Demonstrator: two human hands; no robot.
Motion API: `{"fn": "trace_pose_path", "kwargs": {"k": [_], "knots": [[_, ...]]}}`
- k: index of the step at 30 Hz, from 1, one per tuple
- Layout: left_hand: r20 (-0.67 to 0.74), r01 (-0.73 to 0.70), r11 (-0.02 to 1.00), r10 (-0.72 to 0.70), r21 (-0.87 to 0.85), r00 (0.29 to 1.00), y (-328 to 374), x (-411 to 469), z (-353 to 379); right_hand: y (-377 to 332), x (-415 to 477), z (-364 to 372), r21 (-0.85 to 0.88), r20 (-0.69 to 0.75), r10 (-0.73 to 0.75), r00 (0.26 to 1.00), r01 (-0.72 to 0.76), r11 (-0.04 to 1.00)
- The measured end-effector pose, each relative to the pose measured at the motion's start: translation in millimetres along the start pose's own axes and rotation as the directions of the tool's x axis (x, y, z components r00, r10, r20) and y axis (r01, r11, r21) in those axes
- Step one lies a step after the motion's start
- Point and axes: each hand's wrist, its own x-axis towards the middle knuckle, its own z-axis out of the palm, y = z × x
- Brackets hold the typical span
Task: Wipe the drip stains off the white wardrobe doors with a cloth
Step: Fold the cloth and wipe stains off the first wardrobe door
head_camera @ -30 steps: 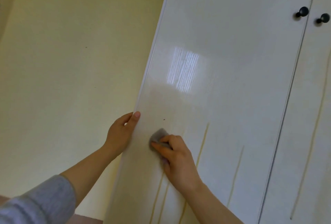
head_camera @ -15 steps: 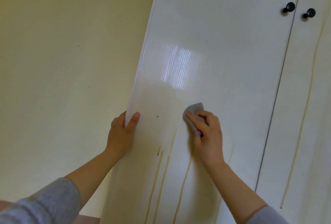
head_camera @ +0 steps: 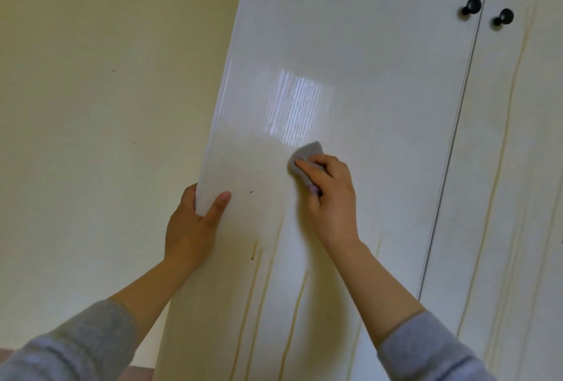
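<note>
The open left wardrobe door point(head_camera: 350, 76) is glossy white and fills the middle of the view. My right hand point(head_camera: 330, 198) holds a small grey cloth point(head_camera: 304, 156) and presses it flat against the door at mid height. My left hand point(head_camera: 192, 225) grips the door's left edge, thumb on the front face. Yellowish drip stains point(head_camera: 292, 313) run down the door below both hands. The right door point(head_camera: 524, 167) carries several long yellowish streaks point(head_camera: 502, 149).
Two black round knobs point(head_camera: 471, 5) point(head_camera: 504, 16) sit at the upper right, one on each door. A pale yellow wall point(head_camera: 91, 106) lies to the left of the open door. A small dark speck point(head_camera: 251, 191) marks the door near my left thumb.
My right hand has carried the cloth up and to the right across the door, from beside my left thumb to the middle. The top of the streak there is wiped away. My left hand keeps its grip.
</note>
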Motion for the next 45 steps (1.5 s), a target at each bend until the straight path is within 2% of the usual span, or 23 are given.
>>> {"fn": "trace_pose_path", "kwargs": {"k": [3, 7, 10, 12, 14, 18, 20, 22, 25, 30, 33, 34, 36, 39, 41, 45], "knots": [[0.013, 0.003, 1.0, -0.003, -0.003, 1.0, -1.3, 1.6, -0.3, -5.7, -16.6, 17.0, 0.012, 0.043, -0.022, 0.999, 0.021, 1.0], [0.017, 0.004, 0.999, -0.003, -0.045, 1.0, -2.2, 3.8, -0.1, -14.5, -87.8, 22.4, 0.126, 0.251, -0.196, 0.948, 0.169, 0.978], [0.036, -0.016, 0.996, 0.019, -0.093, 0.999, 1.1, 3.2, 0.8, -12.8, -116.1, 12.3, 0.164, 0.304, -0.202, 0.931, 0.158, 0.974], [0.039, -0.006, 0.994, 0.01, -0.105, 0.999, 1.4, 3.2, 1.2, -4.8, -106.8, 0.9, 0.12, 0.232, -0.138, 0.963, 0.113, 0.986], [0.034, 0.005, 0.995, -0.001, -0.1, 0.999, 1.1, 2.7, 0.8, 6.2, -78.6, -14.0, 0.051, 0.084, -0.05, 0.995, 0.045, 0.998], [0.025, 0.01, 0.995, -0.008, -0.097, 1.0, 1.0, 1.6, 1.4, 38.5, -15.3, -46.6, -0.087, -0.179, 0.073, 0.981, -0.09, 0.992], [0.018, 0.011, 0.996, -0.01, -0.094, 1.0, 1.2, 1.3, 2.0, 54.5, -2.8, -52.5, -0.078, -0.227, 0.15, 0.962, -0.171, 0.982], [0.011, 0.01, 0.996, -0.01, -0.085, 1.0, 0.6, 1.7, 2.3, 61.7, -8.1, -47.4, -0.084, -0.22, 0.152, 0.964, -0.174, 0.981], [0.008, 0.003, 0.997, -0.003, -0.076, 1.0, -0.4, 1.9, 2.6, 56.5, -50.5, -25.0, -0.074, -0.138, 0.08, 0.987, -0.091, 0.993], [0.011, 0.0, 0.996, 0.001, -0.085, 1.0, -0.5, 2.2, 2.4, 27.5, -154.5, -4.3, 0.02, 0.181, -0.038, 0.983, 0.035, 0.999], [0.012, -0.004, 0.996, 0.005, -0.084, 1.0, -1.9, 2.2, 2.2, 28.1, -144.5, -22.5, 0.017, 0.26, -0.109, 0.959, 0.109, 0.994], [0.013, -0.007, 0.997, 0.008, -0.08, 1.0, -2.9, 2.5, 2.3, 32.4, -129.7, -30.6, -0.01, 0.217, -0.093, 0.972, 0.098, 0.995], [0.017, -0.003, 0.997, 0.005, -0.074, 1.0, -3.3, 2.8, 3.0, 47.6, -89.6, -47.5, -0.099, 0.024, 0.009, 1.0, -0.007, 0.995], [0.015, 0.0, 0.997, 0.001, -0.074, 1.0, -4.7, 3.2, 3.3, 73.5, -36.3, -67.2, -0.141, -0.229, 0.181, 0.957, -0.217, 0.966], [0.015, -0.004, 0.998, 0.005, -0.069, 1.0, -5.7, 3.5, 3.4, 83.9, -25.8, -67.8, -0.12, -0.265, 0.234, 0.935, -0.273, 0.955], [0.015, -0.011, 0.998, 0.012, -0.054, 1.0, -7.1, 3.9, 3.4, 75.4, -76.0, -42.6, -0.105, -0.229, 0.206, 0.951, -0.234, 0.966]]}}
